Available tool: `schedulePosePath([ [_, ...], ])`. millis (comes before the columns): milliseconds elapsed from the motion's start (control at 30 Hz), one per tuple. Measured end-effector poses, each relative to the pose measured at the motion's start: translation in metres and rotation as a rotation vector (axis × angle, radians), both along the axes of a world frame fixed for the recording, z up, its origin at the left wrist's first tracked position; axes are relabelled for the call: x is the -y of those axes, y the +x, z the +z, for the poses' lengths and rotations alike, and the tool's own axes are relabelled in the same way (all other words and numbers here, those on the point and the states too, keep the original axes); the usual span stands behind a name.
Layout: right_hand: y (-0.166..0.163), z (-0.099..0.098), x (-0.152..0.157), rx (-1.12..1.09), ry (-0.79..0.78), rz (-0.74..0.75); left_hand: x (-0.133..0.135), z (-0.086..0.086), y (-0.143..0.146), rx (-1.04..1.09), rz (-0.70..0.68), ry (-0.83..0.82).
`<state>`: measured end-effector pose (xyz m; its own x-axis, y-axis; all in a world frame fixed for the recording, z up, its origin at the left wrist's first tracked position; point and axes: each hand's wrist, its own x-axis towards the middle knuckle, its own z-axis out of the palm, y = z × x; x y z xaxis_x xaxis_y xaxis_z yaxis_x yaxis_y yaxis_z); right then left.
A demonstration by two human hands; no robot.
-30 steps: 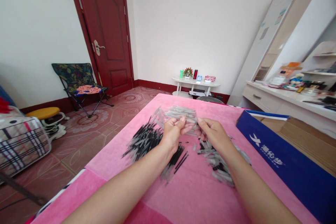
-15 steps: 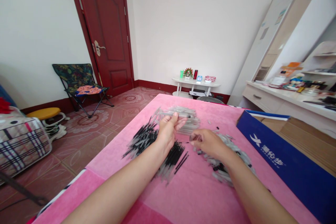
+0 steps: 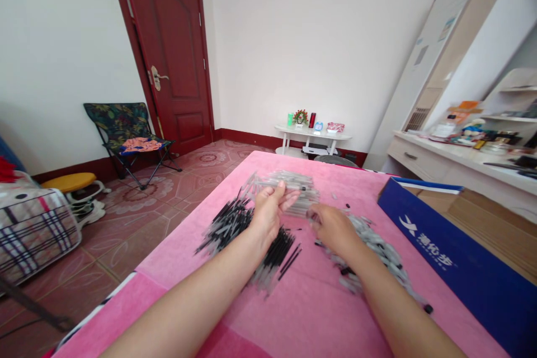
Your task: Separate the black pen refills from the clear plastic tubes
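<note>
- Head view: the left hand (image 3: 269,207) and right hand (image 3: 333,226), together a second earlier, had parted, leaving the dark-tipped tube (image 3: 295,187) pinched in the left, over the far tubes (image 3: 310,196).
- The right curled nearby; I couldn't tell whether it held anything.
- Right, a blue box (image 3: 474,285) bore white Chinese characters.

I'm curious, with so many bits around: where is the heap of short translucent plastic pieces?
In the head view, the heap lies right of centre on the pink cloth, partly hidden by the right forearm, left of the blue cardboard box.
</note>
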<state>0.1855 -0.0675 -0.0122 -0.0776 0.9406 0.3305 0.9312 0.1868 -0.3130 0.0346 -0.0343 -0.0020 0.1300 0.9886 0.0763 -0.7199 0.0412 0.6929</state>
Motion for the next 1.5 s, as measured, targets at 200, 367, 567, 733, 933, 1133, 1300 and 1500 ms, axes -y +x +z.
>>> schedulePosePath([
  [200,0.005,0.028,0.001,-0.931,0.344,0.035,0.005,0.001,0.001,-0.216,-0.063,0.073],
  [367,0.001,0.042,0.011,-1.194,0.397,0.032,0.016,0.001,0.005,-0.656,-0.303,0.401],
  [567,0.008,0.044,0.01,-1.267,0.438,-0.03,0.02,-0.003,0.006,-0.85,-0.33,0.558],
  [733,0.009,0.043,0.009,-1.246,0.414,-0.051,0.018,-0.003,0.006,-0.841,-0.284,0.555],
  [933,0.006,0.044,0.011,-1.161,0.364,-0.014,0.017,-0.002,0.004,-0.877,-0.225,0.551],
  [1133,0.005,0.045,0.012,-1.076,0.331,0.03,0.014,0.0,0.004,-0.893,-0.108,0.58],
  [1300,0.001,0.045,0.011,-1.119,0.32,0.05,0.014,-0.006,0.008,-0.907,-0.004,0.608],
  [1500,-0.003,0.042,0.012,-1.189,0.339,0.072,0.018,-0.012,0.01,-0.9,0.05,0.596],
])
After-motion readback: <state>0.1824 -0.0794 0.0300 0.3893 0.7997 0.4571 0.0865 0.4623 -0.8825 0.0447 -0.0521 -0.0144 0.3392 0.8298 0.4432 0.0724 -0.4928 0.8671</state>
